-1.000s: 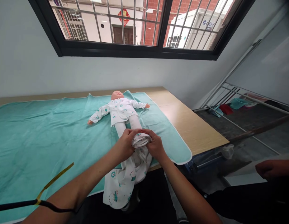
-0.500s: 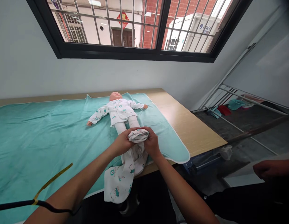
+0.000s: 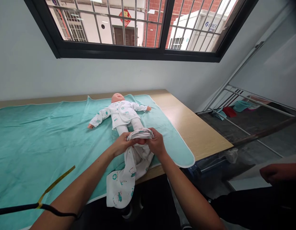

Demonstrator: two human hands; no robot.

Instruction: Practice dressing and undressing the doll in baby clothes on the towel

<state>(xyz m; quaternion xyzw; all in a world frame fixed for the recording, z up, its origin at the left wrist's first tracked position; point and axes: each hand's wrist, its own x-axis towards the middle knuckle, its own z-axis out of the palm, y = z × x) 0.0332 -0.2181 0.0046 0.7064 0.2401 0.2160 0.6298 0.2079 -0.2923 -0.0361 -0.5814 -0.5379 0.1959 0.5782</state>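
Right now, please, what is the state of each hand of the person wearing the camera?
Left hand: closed, holding one side of the bunched patterned cloth.
Right hand: closed, holding the opposite side of the same cloth.

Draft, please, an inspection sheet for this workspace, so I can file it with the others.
Surface: wooden table, largely under a turquoise cloth.
Things: doll lying face up; printed garment at its legs, lower end past the near edge.
Clutter: red item and teal item, off the table, right.
Hands: left hand and right hand hold the garment's bunched part.
Cables: black cord, lower left.
Surroundings: barred window; another person's hand, right.
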